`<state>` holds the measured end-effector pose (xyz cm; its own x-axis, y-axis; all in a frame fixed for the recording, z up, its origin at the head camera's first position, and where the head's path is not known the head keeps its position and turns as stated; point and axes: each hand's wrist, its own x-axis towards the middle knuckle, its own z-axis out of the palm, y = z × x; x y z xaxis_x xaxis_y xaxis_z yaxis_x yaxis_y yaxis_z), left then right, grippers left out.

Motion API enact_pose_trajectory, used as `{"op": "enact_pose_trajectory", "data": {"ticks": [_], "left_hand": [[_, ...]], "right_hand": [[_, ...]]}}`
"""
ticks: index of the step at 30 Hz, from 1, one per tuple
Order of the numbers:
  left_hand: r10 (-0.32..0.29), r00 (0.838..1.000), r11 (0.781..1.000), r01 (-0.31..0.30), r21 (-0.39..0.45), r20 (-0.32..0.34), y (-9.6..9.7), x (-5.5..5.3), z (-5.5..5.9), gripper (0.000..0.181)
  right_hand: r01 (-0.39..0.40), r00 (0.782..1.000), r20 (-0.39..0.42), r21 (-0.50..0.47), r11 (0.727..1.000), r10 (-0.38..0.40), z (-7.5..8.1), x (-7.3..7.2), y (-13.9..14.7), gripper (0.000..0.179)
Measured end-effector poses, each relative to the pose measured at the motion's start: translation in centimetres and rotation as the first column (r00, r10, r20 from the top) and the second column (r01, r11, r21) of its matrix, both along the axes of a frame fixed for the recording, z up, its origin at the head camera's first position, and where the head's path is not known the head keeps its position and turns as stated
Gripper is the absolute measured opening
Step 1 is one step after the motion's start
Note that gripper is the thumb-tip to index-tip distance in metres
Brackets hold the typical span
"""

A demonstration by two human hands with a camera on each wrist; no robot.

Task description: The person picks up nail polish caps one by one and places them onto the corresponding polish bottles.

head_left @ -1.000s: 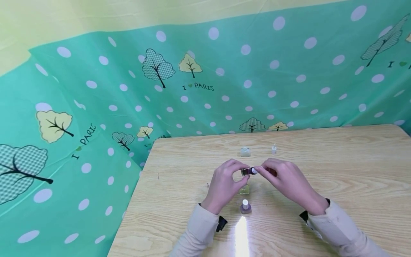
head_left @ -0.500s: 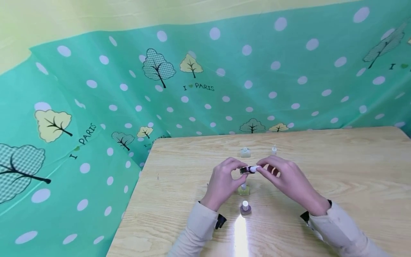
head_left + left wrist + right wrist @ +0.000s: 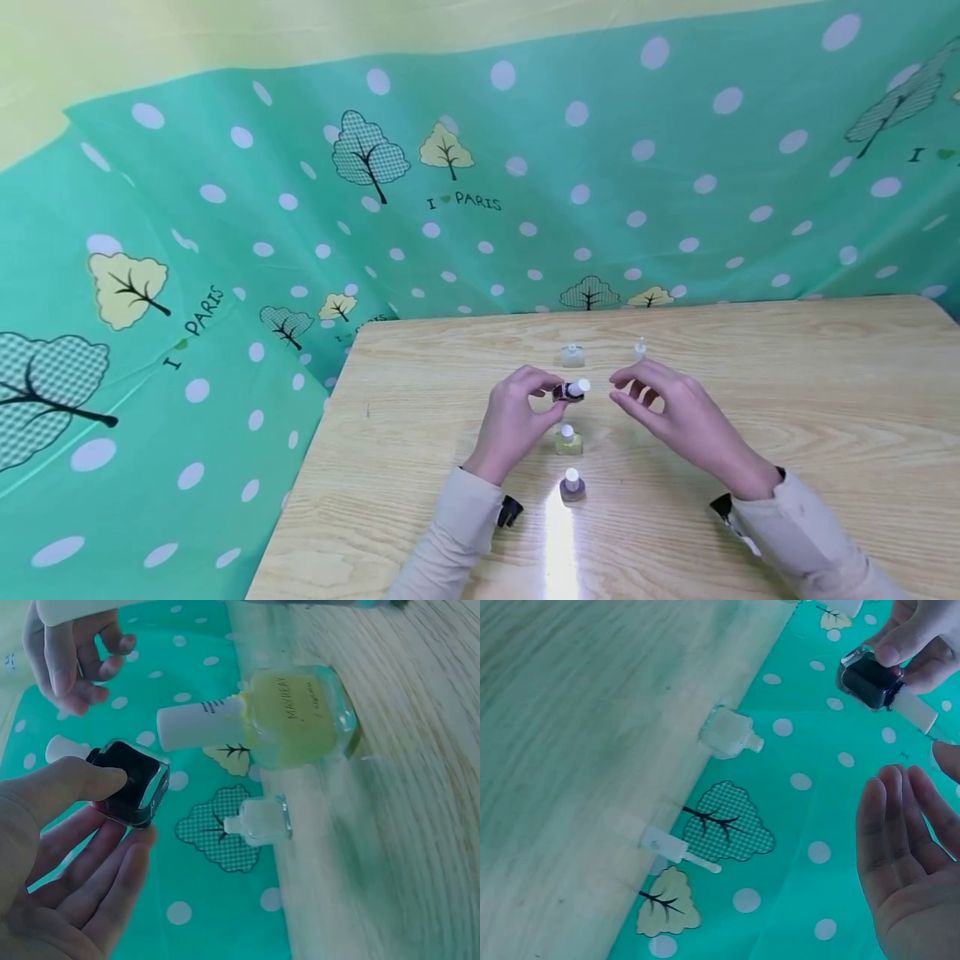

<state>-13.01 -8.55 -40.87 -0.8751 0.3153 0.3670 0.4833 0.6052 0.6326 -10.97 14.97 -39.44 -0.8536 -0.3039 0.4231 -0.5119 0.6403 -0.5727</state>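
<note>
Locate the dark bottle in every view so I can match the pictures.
Head: dark bottle in the left hand, right of and below the center.
Left wrist: dark bottle left of center, at mid-height.
Right wrist: dark bottle toward the upper right.
Shared landmark: the capless pale bottle.

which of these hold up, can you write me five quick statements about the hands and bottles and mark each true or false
1. The left hand holds the dark bottle. True.
2. The right hand grips the yellow bottle. False: that hand holds nothing, and the bottle stands on the table.
3. A white cap is on the dark bottle. True.
4. The pale bottle at the back is capped. False: its neck is bare, and a brush cap stands brush-up to its right.
5. The purple bottle is nearer the person than the yellow one. True.
</note>
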Motion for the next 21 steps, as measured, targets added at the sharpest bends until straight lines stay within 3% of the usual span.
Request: {"op": "enact_pose_trajectory", "data": {"ticks": [9,15,21], "left_hand": [[0.012,0.99,0.998,-0.022,0.067,0.141,-0.4,-0.7,-1.3,0.025],[0.036,0.968,0.995,-0.058,0.082,0.25,-0.7,-1.2,-2.2,0.025],[0.055,0.947,0.995,-0.078,0.06,0.317,-0.9,-1.6,-2.9,0.026]], "right_hand": [[-0.008,0.993,0.121,-0.005,1.0,0.009,-1.1,-0.5,1.0,0.02],[-0.022,0.972,0.233,0.027,0.999,0.015,-1.6,-0.4,1.6,0.031],[-0.026,0.964,0.266,0.031,0.999,0.017,-2.1,-0.6,2.0,0.034]]}}
